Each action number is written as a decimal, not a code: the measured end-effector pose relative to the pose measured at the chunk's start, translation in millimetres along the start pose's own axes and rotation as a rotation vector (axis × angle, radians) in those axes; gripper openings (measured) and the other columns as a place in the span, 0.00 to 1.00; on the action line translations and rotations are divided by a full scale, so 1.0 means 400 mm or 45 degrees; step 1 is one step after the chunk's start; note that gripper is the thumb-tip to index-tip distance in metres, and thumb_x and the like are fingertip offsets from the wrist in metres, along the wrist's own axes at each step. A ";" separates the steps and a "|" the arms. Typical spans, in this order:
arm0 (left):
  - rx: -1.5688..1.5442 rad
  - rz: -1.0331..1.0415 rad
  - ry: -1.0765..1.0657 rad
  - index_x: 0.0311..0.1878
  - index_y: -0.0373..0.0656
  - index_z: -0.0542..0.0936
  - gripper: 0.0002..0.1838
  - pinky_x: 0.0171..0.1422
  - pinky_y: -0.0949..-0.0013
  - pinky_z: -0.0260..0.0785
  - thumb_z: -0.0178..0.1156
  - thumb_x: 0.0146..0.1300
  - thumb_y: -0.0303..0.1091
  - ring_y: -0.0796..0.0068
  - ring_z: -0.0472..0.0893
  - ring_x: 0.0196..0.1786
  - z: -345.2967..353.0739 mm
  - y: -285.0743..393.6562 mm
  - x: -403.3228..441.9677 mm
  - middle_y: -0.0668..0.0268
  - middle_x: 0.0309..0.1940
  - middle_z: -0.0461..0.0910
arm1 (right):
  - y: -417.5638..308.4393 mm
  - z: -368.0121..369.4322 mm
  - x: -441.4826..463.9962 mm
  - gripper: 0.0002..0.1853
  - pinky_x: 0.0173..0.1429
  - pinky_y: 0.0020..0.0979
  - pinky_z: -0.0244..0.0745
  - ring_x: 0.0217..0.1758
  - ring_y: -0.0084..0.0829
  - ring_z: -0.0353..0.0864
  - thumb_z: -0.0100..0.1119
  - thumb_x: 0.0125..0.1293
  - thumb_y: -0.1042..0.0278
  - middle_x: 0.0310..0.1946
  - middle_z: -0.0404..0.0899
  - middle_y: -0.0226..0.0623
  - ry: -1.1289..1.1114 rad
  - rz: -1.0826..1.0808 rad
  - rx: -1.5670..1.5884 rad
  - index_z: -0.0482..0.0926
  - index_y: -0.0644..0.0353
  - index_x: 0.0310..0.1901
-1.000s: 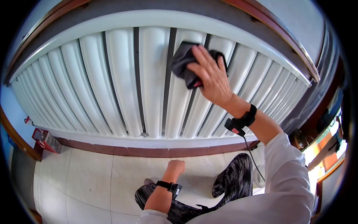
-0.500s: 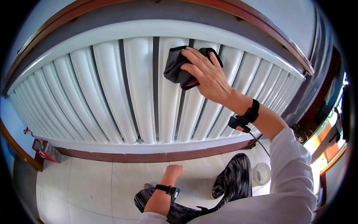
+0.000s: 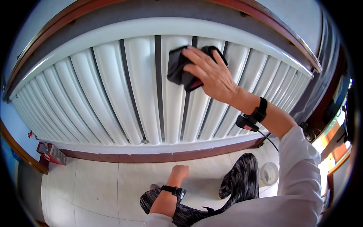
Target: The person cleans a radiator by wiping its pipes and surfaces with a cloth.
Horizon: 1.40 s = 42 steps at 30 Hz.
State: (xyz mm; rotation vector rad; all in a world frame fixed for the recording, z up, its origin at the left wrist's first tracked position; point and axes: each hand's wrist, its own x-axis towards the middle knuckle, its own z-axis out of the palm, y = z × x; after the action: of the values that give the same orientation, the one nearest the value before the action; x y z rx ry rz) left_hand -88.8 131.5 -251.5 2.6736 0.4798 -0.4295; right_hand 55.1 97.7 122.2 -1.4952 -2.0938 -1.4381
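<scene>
With its fingers spread over a dark grey cloth (image 3: pixel 177 67) with a pinkish-red patch, my right hand (image 3: pixel 218 80) presses it against the white radiator (image 3: pixel 140 87). The cloth is bunched and covers the upper part of two or three columns, right of the middle. Low in the view, my left hand (image 3: pixel 180 172) is a closed fist above the floor, in front of my knee. Nothing shows in that fist. Each wrist wears a black strap with a small device, and a cable trails from the right one.
A wooden rail (image 3: pixel 281 32) runs above the radiator. On the tiled floor (image 3: pixel 96 185) stand a red and grey box (image 3: pixel 53 154) at the left and a clear round tub (image 3: pixel 269 174) beside my right leg. A curtain (image 3: pixel 321 75) hangs at the right.
The view has shifted slightly, moving the scene a little to the right at the bottom. My right hand stays on the cloth at nearly the same columns; my left fist keeps its pose.
</scene>
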 end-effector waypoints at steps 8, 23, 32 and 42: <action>-0.012 -0.006 -0.006 0.43 0.44 0.79 0.14 0.53 0.56 0.70 0.54 0.58 0.40 0.56 0.79 0.50 0.004 -0.005 0.000 0.56 0.44 0.81 | -0.021 0.025 0.001 0.21 0.61 0.43 0.58 0.69 0.37 0.60 0.54 0.48 0.84 0.64 0.63 0.39 0.064 0.089 0.070 0.71 0.55 0.45; -0.028 0.006 -0.002 0.45 0.44 0.79 0.15 0.53 0.55 0.71 0.53 0.58 0.40 0.56 0.79 0.49 0.007 0.000 0.008 0.55 0.45 0.81 | -0.056 0.034 -0.015 0.20 0.60 0.48 0.58 0.69 0.37 0.58 0.55 0.45 0.84 0.64 0.64 0.37 -0.091 -0.019 0.158 0.73 0.56 0.43; -0.047 0.000 0.056 0.44 0.43 0.80 0.15 0.52 0.56 0.71 0.51 0.56 0.35 0.54 0.80 0.48 -0.009 0.007 -0.001 0.54 0.44 0.81 | -0.083 0.079 -0.053 0.23 0.62 0.47 0.58 0.68 0.42 0.60 0.57 0.41 0.84 0.64 0.63 0.42 -0.073 -0.039 0.240 0.73 0.56 0.43; -0.045 0.025 0.140 0.41 0.42 0.80 0.13 0.52 0.56 0.71 0.52 0.56 0.34 0.57 0.80 0.48 -0.005 0.006 -0.014 0.55 0.41 0.82 | -0.102 0.044 0.044 0.19 0.62 0.48 0.56 0.72 0.37 0.53 0.57 0.47 0.80 0.63 0.67 0.31 -0.158 0.021 0.000 0.75 0.56 0.45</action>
State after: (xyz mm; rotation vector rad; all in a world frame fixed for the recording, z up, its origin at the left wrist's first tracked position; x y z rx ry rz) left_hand -92.6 128.8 -246.9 2.6756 0.4878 -0.2671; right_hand 20.1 121.5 100.2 -1.6374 -2.1456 -1.3724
